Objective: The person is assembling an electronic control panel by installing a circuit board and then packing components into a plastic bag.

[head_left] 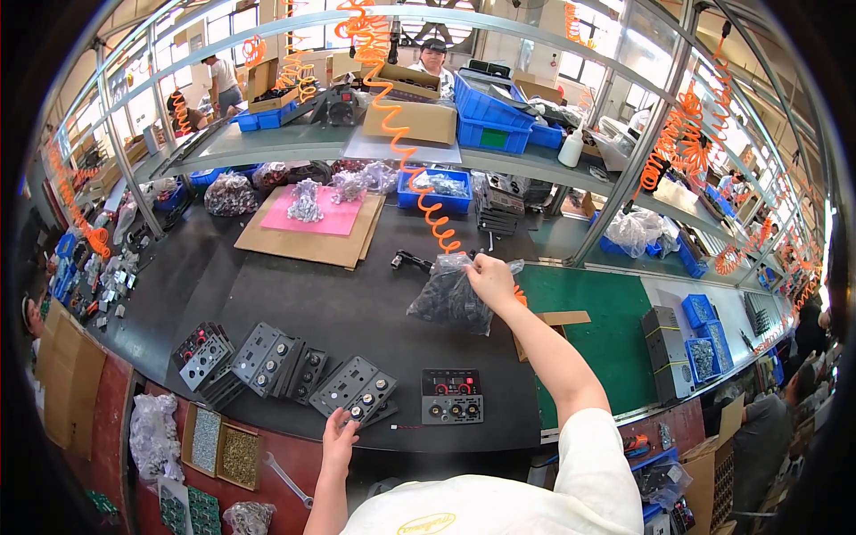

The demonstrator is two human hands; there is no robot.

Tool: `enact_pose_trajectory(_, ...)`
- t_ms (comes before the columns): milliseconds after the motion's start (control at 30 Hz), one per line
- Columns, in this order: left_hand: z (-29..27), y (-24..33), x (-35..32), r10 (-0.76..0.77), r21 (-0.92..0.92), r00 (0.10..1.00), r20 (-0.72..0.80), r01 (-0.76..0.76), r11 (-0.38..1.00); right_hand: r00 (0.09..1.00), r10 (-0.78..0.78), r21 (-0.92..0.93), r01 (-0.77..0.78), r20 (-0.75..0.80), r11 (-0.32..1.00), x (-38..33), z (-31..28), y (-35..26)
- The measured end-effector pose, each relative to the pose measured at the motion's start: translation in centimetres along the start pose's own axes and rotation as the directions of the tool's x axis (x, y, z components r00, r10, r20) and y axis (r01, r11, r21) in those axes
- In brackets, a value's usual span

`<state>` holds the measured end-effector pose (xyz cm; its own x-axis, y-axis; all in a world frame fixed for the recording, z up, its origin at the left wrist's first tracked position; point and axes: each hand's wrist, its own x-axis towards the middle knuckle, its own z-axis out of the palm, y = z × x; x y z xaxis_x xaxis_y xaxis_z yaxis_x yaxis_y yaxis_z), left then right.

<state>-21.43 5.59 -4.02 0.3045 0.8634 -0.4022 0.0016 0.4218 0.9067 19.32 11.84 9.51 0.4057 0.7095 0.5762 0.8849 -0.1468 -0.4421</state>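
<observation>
My right hand [489, 278] is closed on the gathered top of a clear plastic bag [450, 301] full of dark small parts. The bag rests on the black tabletop, or just over it; I cannot tell which. My left hand [339, 437] is at the table's near edge, fingers slightly apart and holding nothing that shows. Just beyond its fingertips lie stacked dark panels with round metal fittings [355, 390]. A single panel with a black and red face [452, 397] lies to the right of them. More panels [264, 358] lean in piles to the left.
An orange coiled hose [437, 218] hangs down to a black air tool [410, 260] beyond the bag. Cardboard with a pink sheet [312, 212] lies at the back left. A green mat [606, 348] covers the right side. A wrench [287, 480] and a box of screws [239, 456] sit lower left.
</observation>
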Motion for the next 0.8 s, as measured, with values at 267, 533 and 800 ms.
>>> enact_pose_trajectory(267, -0.1, 0.9, 0.9, 0.064, 0.036, 0.998, 0.019, -0.065, 0.997, 0.994, 0.008, -0.124, 0.006, 0.107, 0.992, -3.0, 6.4, 1.7)
enact_pose_trajectory(533, 0.8, -1.8, 1.5, 0.089, -0.044, 0.988, 0.125, -0.084, 0.996, 0.889, 0.245, -0.161, -0.196, 0.387, 0.967, -7.0, 9.2, 0.8)
enact_pose_trajectory(800, 2.8, -1.0, 5.3, 0.159, -0.021, 0.952, 0.261, -0.159, 0.987, 0.855, 0.222, -0.254, -0.11, 0.47, 0.961, -4.7, 10.2, 3.7)
